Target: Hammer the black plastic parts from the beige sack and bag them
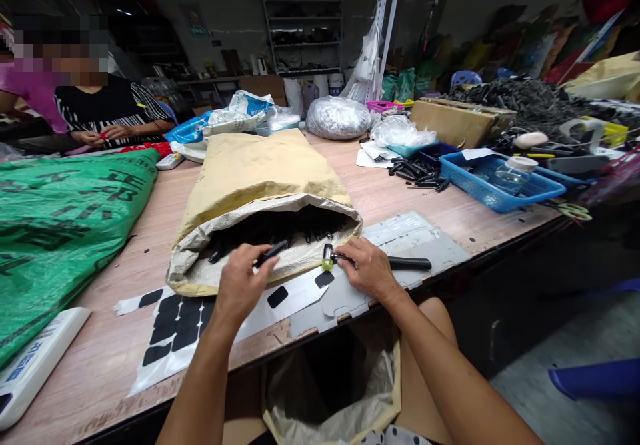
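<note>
My left hand is closed on a small black elongated part, held just in front of the open mouth of a yellow woven sack. Many dark pieces lie inside the sack, mostly in shadow. In my right hand is a small hammer; its head, with a yellow-green face, points left and its black handle sticks out to the right. Under the hammer lies a grey flat board. White sheets with black rounded stickers are spread below the sack.
Another open sack sits between my legs below the table edge. A green sack and a white device are at left. Right, a blue basket stands beside loose black parts. A co-worker sits across at left.
</note>
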{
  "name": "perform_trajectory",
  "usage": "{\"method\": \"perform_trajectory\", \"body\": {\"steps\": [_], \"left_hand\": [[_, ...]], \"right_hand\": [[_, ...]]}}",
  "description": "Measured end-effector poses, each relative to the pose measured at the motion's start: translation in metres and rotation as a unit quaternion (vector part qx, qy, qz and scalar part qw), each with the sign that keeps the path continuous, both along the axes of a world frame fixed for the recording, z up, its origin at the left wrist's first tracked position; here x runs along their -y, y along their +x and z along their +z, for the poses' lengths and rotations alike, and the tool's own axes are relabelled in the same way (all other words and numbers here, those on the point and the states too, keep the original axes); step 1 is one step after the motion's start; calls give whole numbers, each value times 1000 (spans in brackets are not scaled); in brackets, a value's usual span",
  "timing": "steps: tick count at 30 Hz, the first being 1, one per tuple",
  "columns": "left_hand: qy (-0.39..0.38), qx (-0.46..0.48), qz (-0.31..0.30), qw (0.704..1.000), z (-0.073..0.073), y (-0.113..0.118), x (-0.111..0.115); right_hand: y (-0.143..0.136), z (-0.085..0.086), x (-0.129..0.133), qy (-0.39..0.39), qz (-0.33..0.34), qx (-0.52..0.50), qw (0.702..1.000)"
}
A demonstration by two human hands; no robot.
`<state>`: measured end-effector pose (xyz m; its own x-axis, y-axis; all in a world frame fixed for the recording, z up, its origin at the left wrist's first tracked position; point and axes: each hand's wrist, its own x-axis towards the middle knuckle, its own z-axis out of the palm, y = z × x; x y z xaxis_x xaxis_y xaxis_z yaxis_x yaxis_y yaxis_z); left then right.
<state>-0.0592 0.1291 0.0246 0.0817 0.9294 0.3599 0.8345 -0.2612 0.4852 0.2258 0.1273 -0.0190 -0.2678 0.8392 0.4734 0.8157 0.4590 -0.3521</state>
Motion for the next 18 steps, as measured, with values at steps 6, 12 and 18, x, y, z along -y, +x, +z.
{"method": "perform_trajectory", "body": {"steps": [6, 12, 18], "left_hand": [[-82, 60, -111, 989, -25, 20, 37], [-99, 77, -116, 985, -34, 23, 36], [-103, 79, -112, 985, -32, 23, 36]], "right_hand": [[0, 0, 1, 5, 6, -6, 1000], [4, -1, -2, 42, 39, 9, 998], [-11, 21, 12, 63, 83, -50, 993]]}}
